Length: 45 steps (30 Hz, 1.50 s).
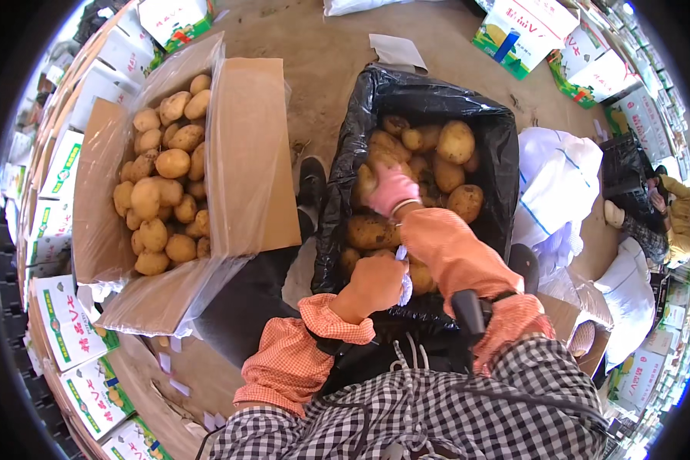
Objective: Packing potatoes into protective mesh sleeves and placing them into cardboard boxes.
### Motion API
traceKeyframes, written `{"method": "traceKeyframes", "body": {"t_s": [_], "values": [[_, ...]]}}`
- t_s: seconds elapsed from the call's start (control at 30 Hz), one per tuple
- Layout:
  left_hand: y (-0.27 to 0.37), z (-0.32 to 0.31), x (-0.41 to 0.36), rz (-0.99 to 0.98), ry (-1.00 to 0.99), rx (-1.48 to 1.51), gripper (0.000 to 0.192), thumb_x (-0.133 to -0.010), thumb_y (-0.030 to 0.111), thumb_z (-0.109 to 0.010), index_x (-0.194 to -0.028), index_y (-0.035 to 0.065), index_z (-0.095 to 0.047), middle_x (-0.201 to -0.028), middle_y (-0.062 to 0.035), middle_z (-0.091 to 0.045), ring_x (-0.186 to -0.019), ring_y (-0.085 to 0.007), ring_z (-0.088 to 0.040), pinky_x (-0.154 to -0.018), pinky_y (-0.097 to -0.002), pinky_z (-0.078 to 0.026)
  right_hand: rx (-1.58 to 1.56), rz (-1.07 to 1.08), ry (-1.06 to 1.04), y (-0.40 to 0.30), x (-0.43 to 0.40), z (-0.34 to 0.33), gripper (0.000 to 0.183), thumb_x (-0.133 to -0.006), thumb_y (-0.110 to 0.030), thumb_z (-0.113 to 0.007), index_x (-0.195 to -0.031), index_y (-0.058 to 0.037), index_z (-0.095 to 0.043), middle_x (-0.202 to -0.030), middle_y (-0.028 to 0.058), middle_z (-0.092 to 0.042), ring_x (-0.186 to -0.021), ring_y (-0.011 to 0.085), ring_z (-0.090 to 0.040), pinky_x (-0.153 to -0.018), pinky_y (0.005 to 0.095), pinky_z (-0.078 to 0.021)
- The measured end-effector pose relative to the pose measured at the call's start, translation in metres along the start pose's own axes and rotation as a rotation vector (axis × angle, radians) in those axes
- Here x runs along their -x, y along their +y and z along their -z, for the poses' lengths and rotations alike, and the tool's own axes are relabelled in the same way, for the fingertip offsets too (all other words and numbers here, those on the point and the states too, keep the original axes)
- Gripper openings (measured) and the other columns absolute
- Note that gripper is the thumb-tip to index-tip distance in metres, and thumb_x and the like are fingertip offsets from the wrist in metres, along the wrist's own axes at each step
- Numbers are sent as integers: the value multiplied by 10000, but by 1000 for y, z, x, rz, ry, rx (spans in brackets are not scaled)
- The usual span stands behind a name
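Note:
Before me stands a container lined with black plastic [500,132], holding several loose potatoes [455,142]. My right hand [392,188], in a pink glove, reaches down among them. A potato [365,179] lies against its fingers; blur and the glove's back hide whether they close on it. Nearer to me, my bare left hand [372,287] is closed around a bunched pale lavender piece of soft material [405,283], over the container's near part. To the left, an open cardboard box [258,155] with a clear plastic liner [224,230] is heaped with potatoes [172,163].
White woven sacks [554,178] lie right of the container. Printed potato cartons [72,322] line the left side, and more cartons [523,34] stand at the far right. Another person [669,213] sits by a black crate [626,167]. My shoe [312,184] is between box and container.

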<state>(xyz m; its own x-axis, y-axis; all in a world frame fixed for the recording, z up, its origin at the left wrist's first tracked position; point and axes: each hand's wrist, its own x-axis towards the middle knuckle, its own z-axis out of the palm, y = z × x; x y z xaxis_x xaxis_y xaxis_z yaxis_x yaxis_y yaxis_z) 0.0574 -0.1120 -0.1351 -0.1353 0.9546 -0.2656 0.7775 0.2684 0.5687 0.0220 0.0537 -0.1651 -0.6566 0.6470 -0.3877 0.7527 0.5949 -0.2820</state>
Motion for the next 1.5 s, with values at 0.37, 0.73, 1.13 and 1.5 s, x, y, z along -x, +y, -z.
{"method": "traceKeyframes", "body": {"t_s": [0.37, 0.73, 1.13, 1.5], "values": [[-38, 77, -22, -37, 927, 182, 303, -620, -38, -592, -910, 20, -659, -1183, -176, -552, -1109, -357, -513, -957, -414, -417, -339, 96, 112, 13, -4, -35, 814, -616, -318, -777, -1313, -153, -390, -1211, 188, -509, -1012, 369, -607, -877, 445, -490], [-2, 72, -28, -85, 1036, 508, 218, -692, -33, -586, -905, -15, -628, -897, -174, -626, -849, -321, -619, -797, -373, -488, -88, 158, 75, 20, 12, -3, 711, -676, -422, -709, -1287, -120, -507, -1227, 169, -551, -1118, 335, -560, -930, 399, -464], [-26, 68, -28, 57, 1241, 513, 169, -697, -10, -633, -854, 7, -574, -797, -138, -586, -750, -277, -580, -679, -360, -466, -771, 393, -84, 57, -20, -53, 620, -764, -196, -609, -1340, -52, -433, -1179, 167, -603, -1090, 264, -592, -934, 345, -472], [26, 36, -33, -171, 802, 526, 303, -695, -26, -537, -978, -11, -644, -889, -194, -630, -835, -373, -612, -766, -368, -483, -1070, 451, 838, 79, 120, -19, 806, -713, -505, -757, -1268, 7, -476, -1250, 176, -480, -1177, 290, -471, -1011, 397, -370]]}}
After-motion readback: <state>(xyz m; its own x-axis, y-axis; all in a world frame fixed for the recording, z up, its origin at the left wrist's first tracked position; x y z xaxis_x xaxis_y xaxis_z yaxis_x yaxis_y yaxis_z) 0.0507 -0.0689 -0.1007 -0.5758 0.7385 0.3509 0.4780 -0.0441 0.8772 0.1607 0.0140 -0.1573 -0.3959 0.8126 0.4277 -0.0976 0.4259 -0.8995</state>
